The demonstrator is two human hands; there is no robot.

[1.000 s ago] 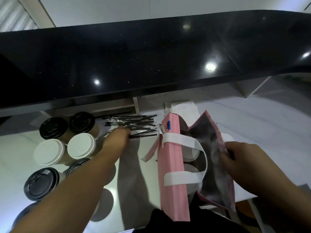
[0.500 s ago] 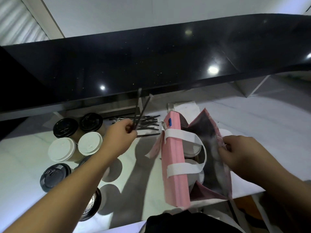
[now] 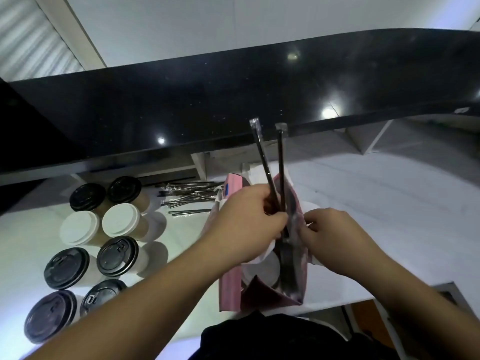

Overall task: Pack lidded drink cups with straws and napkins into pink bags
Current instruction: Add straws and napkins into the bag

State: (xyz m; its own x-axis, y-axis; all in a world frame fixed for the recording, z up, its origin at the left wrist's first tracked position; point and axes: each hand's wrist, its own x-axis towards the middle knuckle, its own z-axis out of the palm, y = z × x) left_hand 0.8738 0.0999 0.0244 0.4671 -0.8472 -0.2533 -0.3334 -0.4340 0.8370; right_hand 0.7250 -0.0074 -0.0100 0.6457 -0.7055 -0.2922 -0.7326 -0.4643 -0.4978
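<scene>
**Desk editor:** What does the picture show, starting at the hands?

**Photographer:** The left hand point(image 3: 246, 222) is curled round two thin black straws in clear plastic wrappers point(image 3: 271, 178), gripping them near their lower ends, tips pointing up and away. Just right of it, the right hand point(image 3: 335, 240) pinches the far wall of the upright pink paper bag with white handles point(image 3: 230, 287), holding its mouth apart.

**Desk editor:** So where does the packing stand?

**Photographer:** Under the left hand, a white-lidded cup point(image 3: 265, 268) already sits inside the bag; how many are in there I cannot tell. The straws are at the opening but, by my reading, not yet released. No napkin is plainly visible inside; something white lies beyond the bag, too hidden to name.

**Desk editor:** And what remains?

**Photographer:** Plenty. Left of the left hand, a cluster of paper cups with black and white lids point(image 3: 117, 240) waits on the white desk point(image 3: 389, 203), and beyond the hand lies the loose heap of wrapped black straws point(image 3: 192, 196). I would judge this one bag partly filled, with more to come.
</scene>
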